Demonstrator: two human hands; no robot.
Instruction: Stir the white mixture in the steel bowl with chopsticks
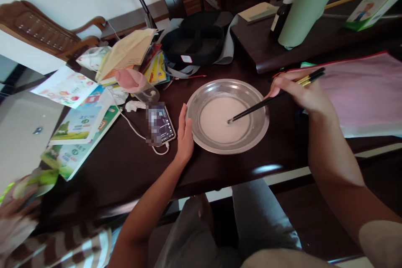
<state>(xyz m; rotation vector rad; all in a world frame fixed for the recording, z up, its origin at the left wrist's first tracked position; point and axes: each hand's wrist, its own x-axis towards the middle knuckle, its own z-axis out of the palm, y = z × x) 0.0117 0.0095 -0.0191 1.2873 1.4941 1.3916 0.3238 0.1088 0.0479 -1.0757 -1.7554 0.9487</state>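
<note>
A wide metal basin (262,127) rests on the dark table with a milky, pale liquid (216,119) in it. At its left side my left hand (186,136) holds the rim, fingers pointing away from me along the edge. My right hand (293,90), closed above the right rim, grips a pair of black chopsticks (259,104) with gold bands. Their tips dip into the liquid near the middle of the basin. Just left of my left hand lies a phone (163,123) with its screen lit and a white cable plugged in.
Behind the phone are a pink-lidded bottle (135,83), piled books and papers (125,54), and a black bag (194,42). A green cylinder (309,12) stands on a raised ledge at back right. A pink pouch (364,92) lies right. Another person's blurred hand (21,205) is lower left.
</note>
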